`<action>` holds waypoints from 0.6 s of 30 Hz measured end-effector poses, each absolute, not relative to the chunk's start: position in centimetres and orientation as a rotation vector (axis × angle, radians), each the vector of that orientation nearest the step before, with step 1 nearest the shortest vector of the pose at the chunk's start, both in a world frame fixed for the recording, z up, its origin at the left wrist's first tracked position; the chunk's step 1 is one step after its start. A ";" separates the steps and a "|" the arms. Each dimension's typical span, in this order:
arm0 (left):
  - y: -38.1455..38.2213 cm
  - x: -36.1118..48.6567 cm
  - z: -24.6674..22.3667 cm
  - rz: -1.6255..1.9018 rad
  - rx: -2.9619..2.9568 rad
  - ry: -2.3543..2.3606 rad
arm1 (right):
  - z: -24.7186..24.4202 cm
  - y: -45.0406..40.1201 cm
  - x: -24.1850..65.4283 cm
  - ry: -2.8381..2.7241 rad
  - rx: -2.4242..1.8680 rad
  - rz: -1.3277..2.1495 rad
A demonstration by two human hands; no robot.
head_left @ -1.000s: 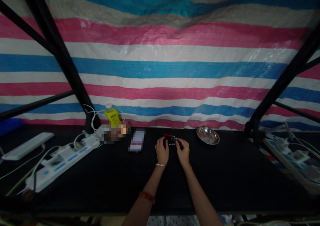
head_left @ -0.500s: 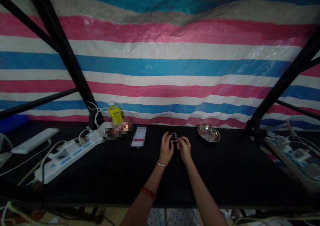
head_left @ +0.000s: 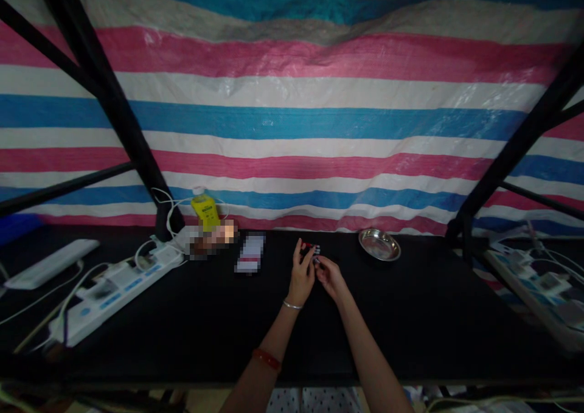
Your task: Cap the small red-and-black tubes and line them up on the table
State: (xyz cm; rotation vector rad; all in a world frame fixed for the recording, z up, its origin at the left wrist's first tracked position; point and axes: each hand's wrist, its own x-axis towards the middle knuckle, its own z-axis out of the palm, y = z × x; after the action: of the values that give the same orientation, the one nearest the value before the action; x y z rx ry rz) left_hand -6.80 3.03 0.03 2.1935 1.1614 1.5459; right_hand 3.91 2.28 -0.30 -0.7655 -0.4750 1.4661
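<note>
A small dark object with red and silvery parts (head_left: 311, 246) is at the fingers of my left hand (head_left: 302, 279), just above the black table. My left hand has one finger raised and the others bent round the near side of this object. Its exact kind is too small to tell. My right hand (head_left: 330, 277) is close on the right, thumb and fingers pinched together at the object's near end. What lies inside that pinch is mostly hidden. A silver bangle circles my left wrist, with a red band further up the arm.
On the black table (head_left: 205, 334), a phone (head_left: 250, 253) lies left of my hands and a shiny metal dish (head_left: 379, 245) right. A yellow bottle (head_left: 206, 211) stands behind a blurred patch. Power strips with cables (head_left: 114, 294) lie left and right. Black frame bars flank a striped sheet.
My right hand has moved slightly left, closer to my left hand. My left hand has turned a little and its fingers are more spread. The view has shifted slightly.
</note>
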 end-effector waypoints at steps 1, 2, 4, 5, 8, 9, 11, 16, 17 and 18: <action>3.1 -6.8 0.0 1.543 2.189 1.150 | -0.3 2.3 3.9 -0.483 -0.762 1.479; 3.1 -6.8 0.0 1.544 2.176 1.141 | -0.3 2.3 3.9 -0.489 -0.761 1.492; 3.3 -6.9 -0.1 1.551 2.145 1.148 | -0.2 2.3 3.9 -0.482 -0.764 1.504; 3.3 -6.9 -0.1 1.553 2.134 1.163 | -0.1 2.3 4.0 -0.473 -0.767 1.504; 3.4 -7.1 0.0 1.542 2.120 1.226 | 0.1 2.2 4.1 -0.453 -0.772 1.500; 3.4 -7.2 0.0 1.534 2.120 1.241 | 0.2 2.2 4.1 -0.455 -0.769 1.508; 3.4 -7.3 0.1 1.506 2.135 1.251 | 0.2 2.1 4.1 -0.464 -0.759 1.542; 3.2 -7.4 0.6 1.393 2.184 1.378 | 0.1 2.1 4.1 -0.519 -0.729 1.621; 3.2 -7.4 0.6 1.382 2.188 1.412 | 0.0 2.2 4.1 -0.527 -0.724 1.620; 3.3 -7.4 0.7 1.377 2.193 1.439 | -0.1 2.2 4.1 -0.529 -0.723 1.612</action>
State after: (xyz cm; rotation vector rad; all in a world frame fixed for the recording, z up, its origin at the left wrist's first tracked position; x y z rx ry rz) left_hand -7.45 3.25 0.67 2.1931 1.4389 1.3767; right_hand 4.13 2.21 -0.07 -0.7228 -0.5293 1.6120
